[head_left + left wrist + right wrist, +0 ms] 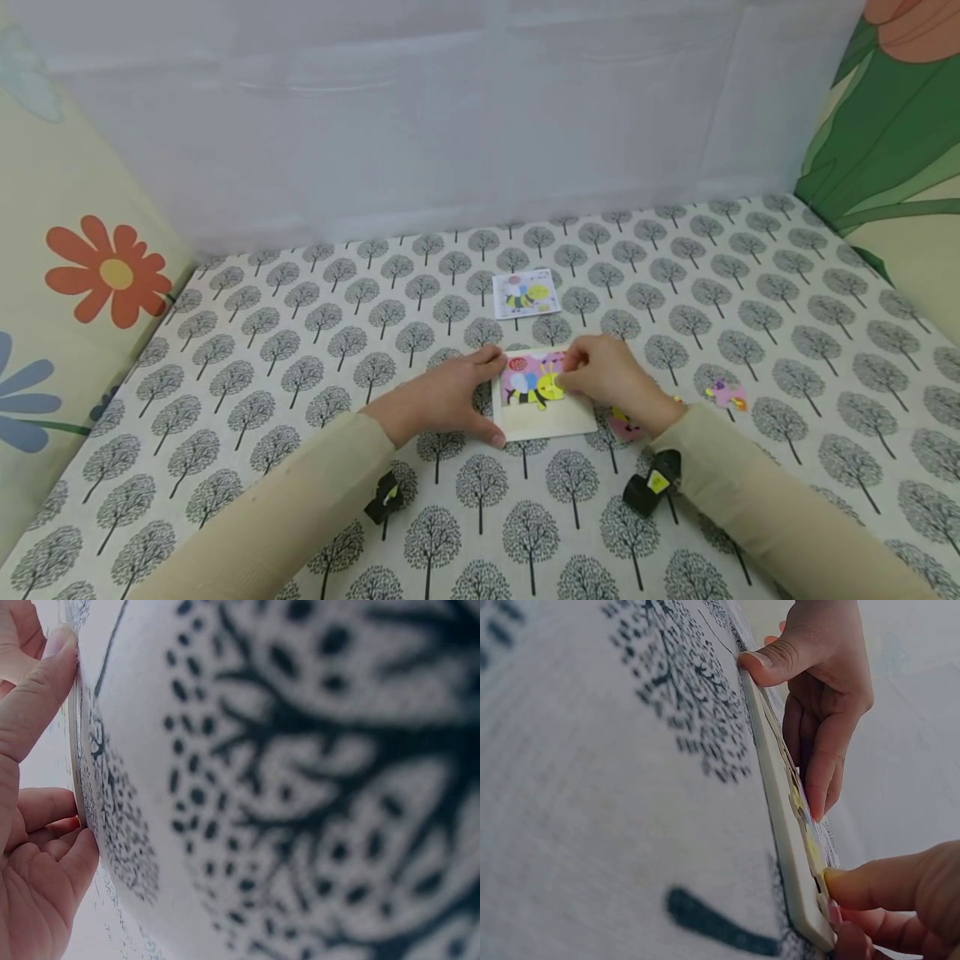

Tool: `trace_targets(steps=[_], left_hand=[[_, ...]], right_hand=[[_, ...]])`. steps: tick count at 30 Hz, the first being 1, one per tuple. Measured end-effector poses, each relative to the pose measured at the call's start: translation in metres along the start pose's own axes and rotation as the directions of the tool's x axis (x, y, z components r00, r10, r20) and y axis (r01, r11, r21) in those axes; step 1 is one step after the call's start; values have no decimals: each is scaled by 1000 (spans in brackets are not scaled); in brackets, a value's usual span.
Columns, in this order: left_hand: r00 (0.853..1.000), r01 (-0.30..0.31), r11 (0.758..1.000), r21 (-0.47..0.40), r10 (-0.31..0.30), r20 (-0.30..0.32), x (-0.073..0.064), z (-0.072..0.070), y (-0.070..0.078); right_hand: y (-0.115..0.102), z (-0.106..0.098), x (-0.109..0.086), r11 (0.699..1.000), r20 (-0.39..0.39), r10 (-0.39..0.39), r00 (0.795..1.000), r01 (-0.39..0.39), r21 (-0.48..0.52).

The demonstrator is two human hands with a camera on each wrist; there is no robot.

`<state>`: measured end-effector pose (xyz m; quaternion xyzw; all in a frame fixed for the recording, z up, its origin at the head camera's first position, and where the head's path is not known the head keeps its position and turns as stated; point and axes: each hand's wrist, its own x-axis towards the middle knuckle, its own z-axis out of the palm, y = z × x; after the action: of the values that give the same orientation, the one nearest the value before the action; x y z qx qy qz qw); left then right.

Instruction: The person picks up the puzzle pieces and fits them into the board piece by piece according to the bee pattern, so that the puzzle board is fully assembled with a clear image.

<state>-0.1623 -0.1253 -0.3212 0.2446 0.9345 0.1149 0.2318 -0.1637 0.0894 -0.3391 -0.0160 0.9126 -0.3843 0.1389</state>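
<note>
Board: a pale, shallow puzzle board [551, 421] lies flat on the cloth in front of the person, between the two hands; its lower part shows bare surface.
Bee puzzle: the bee puzzle [517, 383] fills the upper part of the board, showing a yellow head, dark and yellow stripes, blue and white patches, and a red round shape on pink.
Left hand: the left hand [442, 396] is spread wide along the board's left side, thumb at the near corner and fingers at the far one, touching the edge without closing round it.
Right hand: the right hand [611, 375] is over the board's right side, thumb and fingers bent and close together in a pinch; a pink piece [835, 910] shows between the fingertips, its outline mostly hidden.
Loose pieces: a pink, purple and yellow piece [727, 395] lies on the cloth well to the right of the board; another pink piece with dark marks [625, 423] lies just beside the board, partly covered by the right wrist.
Card: a square bee card [527, 293] lies beyond the board, apart from it.
Cloth: the tree-print cloth [300, 371] covers the table.
Backdrop: a white sheet [420, 125] hangs behind.
</note>
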Motion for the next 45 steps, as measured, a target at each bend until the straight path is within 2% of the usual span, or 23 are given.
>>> trace_targets(steps=[29,32,39,45], left_hand=[[1000,-4,1000,15,4,-4,0,0,-1],[1000,-5,1000,7,5,-2,0,0,-1],[1000,-12,1000,4,12,-9,0,1,0],[1000,3,1000,13,-2,-3,0,1,-1]], right_hand=[[-4,-4,11,994,104,101,989,-105,39],[-2,-4,11,995,105,86,991,-92,49],[5,-11,8,985,135,49,990,-71,160],[9,-16,7,981,151,16,988,-45,187]])
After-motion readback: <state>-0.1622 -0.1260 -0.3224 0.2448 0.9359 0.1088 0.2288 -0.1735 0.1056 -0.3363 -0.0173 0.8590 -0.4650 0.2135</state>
